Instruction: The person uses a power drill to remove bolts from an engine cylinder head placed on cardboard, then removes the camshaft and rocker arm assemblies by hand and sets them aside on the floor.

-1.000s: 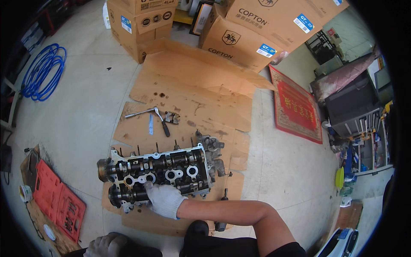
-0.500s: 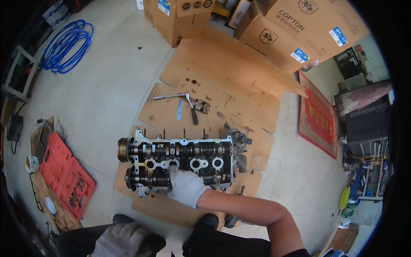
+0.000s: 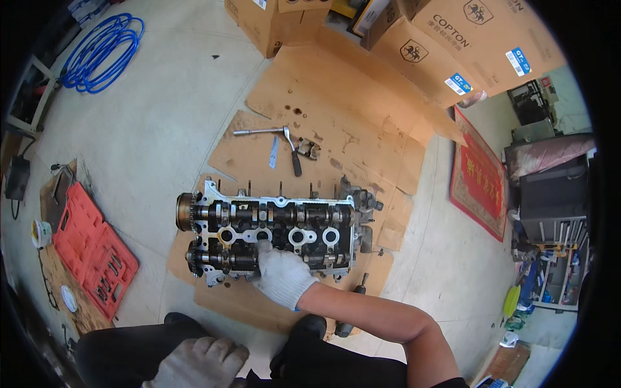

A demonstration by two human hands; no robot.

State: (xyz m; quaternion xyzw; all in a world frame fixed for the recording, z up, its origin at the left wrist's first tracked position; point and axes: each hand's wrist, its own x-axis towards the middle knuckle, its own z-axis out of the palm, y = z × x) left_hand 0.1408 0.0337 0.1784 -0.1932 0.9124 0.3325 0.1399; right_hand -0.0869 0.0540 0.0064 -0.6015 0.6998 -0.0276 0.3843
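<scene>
An engine cylinder head [image 3: 278, 202] with two exposed camshafts lies on flattened cardboard in front of me. My right hand [image 3: 283, 275], in a white knit glove, is on its near camshaft side, left of the middle. The thumb shows beside the round ports; the other fingers curl down at the near edge, and what they grip is hidden. My left hand [image 3: 200, 363], in a soiled greyish glove, rests on my left knee with fingers loosely bent and nothing visible in it. Beyond the cylinder head lie a ratchet wrench [image 3: 292, 150] and a small metal part [image 3: 309, 149].
An open red tool case [image 3: 90, 242] lies at left, below a coiled blue hose [image 3: 103, 55]. Cardboard boxes [image 3: 446, 58] stand at the back. A power tool [image 3: 345, 328] is near my right foot; a red mat [image 3: 479, 178] and tool cart [image 3: 553, 213] are at right.
The view has shifted slightly, so the cylinder head sits a little higher in the picture. My right hand stays at nearly the same spot on it; my left hand remains on the knee.
</scene>
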